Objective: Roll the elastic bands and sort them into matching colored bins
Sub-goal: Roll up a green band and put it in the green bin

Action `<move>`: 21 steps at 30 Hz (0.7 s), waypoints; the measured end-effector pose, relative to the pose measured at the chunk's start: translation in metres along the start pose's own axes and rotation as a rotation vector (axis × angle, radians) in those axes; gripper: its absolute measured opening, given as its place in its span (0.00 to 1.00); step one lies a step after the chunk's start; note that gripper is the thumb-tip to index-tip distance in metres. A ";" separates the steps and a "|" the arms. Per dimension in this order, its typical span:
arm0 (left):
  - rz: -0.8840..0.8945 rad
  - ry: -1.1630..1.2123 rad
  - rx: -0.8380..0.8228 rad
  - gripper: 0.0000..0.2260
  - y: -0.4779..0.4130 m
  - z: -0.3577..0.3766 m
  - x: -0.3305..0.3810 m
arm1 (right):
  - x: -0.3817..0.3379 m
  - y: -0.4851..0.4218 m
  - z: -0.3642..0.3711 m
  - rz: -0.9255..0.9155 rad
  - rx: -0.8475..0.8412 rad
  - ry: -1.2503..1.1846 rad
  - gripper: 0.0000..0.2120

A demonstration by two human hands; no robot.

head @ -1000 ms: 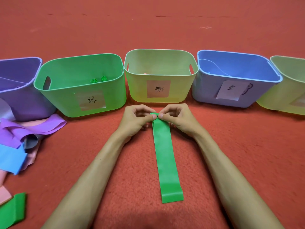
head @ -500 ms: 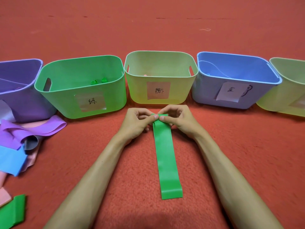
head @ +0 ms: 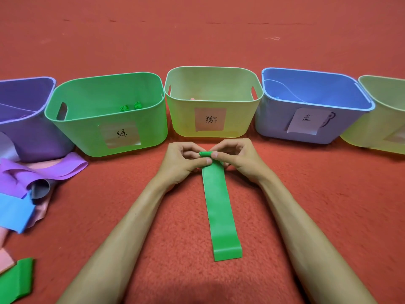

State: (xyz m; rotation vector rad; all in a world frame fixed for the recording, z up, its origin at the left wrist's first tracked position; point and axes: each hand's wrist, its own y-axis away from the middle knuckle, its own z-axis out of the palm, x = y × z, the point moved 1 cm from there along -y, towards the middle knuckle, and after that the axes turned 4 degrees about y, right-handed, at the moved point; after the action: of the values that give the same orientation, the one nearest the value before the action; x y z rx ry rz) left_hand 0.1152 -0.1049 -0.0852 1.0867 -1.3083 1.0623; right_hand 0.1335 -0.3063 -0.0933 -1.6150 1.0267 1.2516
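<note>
The left hand (head: 184, 163) and right hand (head: 236, 159) are pinching the far end of the green band (head: 219, 205), fingertips clamped on its small coil to stop it unrolling, its flat tail lying toward six o'clock, the green bin (head: 105, 132) waiting at ten o'clock.

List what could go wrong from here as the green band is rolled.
The roll is tiny, pinched only by the left hand and right hand; a slipped grip may spring it open.
The flat tail of the green band lies slightly askew, so it may roll crooked.
The yellow-green bin sits nearest, not the green bin.
</note>
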 end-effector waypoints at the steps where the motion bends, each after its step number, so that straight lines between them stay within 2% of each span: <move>1: -0.006 -0.009 0.000 0.09 0.000 -0.001 -0.001 | 0.000 0.001 0.000 -0.005 -0.002 -0.003 0.07; 8: -0.034 -0.028 -0.031 0.07 -0.002 -0.004 0.000 | -0.002 0.003 0.001 -0.013 -0.014 0.003 0.06; 14: -0.044 -0.026 -0.064 0.09 -0.001 -0.006 0.002 | -0.003 0.004 0.001 0.010 0.005 0.007 0.06; 21: -0.040 -0.015 -0.015 0.06 -0.001 -0.005 0.001 | -0.002 0.004 0.003 0.045 0.007 0.015 0.08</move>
State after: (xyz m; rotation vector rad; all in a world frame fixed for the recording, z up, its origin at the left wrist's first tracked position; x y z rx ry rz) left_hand 0.1169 -0.1004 -0.0840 1.1069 -1.2992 1.0144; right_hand 0.1290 -0.3048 -0.0924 -1.6062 1.0811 1.2656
